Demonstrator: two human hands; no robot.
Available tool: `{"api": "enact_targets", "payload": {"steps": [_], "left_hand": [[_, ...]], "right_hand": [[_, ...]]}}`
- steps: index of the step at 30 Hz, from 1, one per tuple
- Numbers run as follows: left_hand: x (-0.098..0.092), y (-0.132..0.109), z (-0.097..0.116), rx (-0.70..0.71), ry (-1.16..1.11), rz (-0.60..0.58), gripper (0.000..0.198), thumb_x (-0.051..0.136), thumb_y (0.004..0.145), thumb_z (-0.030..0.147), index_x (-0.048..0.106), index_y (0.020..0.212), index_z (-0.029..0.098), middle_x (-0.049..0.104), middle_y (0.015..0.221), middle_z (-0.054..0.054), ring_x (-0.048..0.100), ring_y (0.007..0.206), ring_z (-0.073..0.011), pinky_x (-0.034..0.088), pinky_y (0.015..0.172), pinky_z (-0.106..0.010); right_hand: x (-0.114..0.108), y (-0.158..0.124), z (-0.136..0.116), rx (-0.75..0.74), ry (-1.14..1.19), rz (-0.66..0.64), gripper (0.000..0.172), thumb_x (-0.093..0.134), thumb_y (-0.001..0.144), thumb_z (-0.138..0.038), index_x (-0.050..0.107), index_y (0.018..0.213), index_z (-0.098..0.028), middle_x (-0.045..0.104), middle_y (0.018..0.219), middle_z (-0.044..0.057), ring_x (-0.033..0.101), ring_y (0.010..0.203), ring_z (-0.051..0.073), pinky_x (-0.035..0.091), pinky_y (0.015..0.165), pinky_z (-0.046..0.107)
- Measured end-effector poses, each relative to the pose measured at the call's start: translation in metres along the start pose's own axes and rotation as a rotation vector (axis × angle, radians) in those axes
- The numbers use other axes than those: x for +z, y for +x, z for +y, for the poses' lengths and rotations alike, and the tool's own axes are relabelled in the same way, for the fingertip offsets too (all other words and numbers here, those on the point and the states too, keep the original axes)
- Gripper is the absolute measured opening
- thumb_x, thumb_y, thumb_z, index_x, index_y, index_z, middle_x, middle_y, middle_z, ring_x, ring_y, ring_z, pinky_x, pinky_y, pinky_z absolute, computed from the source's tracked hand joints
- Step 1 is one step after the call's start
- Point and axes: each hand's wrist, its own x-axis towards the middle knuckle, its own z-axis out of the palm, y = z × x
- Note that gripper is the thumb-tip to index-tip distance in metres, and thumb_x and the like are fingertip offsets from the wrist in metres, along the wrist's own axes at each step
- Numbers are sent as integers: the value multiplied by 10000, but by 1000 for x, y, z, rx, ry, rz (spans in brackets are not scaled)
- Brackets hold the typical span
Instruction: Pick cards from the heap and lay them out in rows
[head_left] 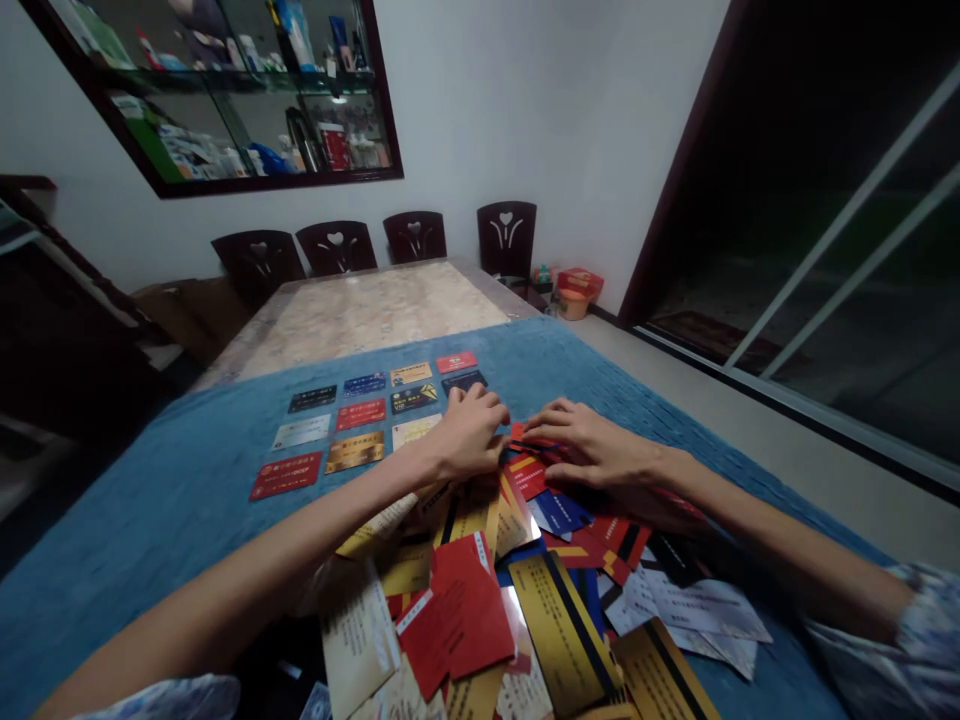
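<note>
My left hand [474, 432] is at the far edge of a heap of cards, its fingers curled down. Whatever lies under those fingertips is hidden. Close to its right, my right hand [592, 445] rests over the heap with fingers stretched out, touching red cards [528, 474]. Nearer to me lie a red card [472, 605], a gold card with a black stripe [562, 630], a blue card [562, 512] and white cards [697, 605], overlapping at many angles. Beyond my left forearm, cards lie flat in rows, among them a red card [285, 476], a gold card [355, 451] and a black VIP card [413, 398].
A blue cloth [187, 480] covers the near part of the table; the far part shows a marbled top [375, 305]. Dark chairs [507, 238] stand along the far side. An orange bucket [574, 304] is on the floor behind. A glass door [825, 230] is at right.
</note>
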Motion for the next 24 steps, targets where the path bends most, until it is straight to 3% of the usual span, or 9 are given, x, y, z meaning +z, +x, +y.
{"api": "enact_targets", "payload": {"steps": [5, 17, 24], "left_hand": [[4, -10, 15, 45, 15, -45, 236, 506, 908, 307, 654, 1007, 152, 635, 1047, -124, 474, 1059, -281, 351, 882, -442], [11, -18, 22, 115, -32, -48, 229, 506, 928, 334, 658, 939, 163, 644, 974, -100, 490, 983, -255, 343, 847, -424], [9, -17, 27, 101, -26, -81, 254, 551, 900, 388, 650, 840, 162, 645, 911, -94, 502, 958, -261, 350, 841, -423]], "right_hand": [[13, -7, -3, -6, 35, -28, 486, 570, 918, -489, 604, 1324, -224, 607, 1327, 126, 442, 1183, 290, 354, 999, 504], [5, -7, -16, -94, -91, 15, 262, 534, 942, -346, 684, 1090, -191, 690, 1026, 102, 488, 1055, 258, 384, 916, 442], [1, -10, -10, -131, -51, 24, 266, 525, 959, -381, 698, 1002, -184, 687, 946, 95, 504, 987, 234, 413, 895, 413]]}}
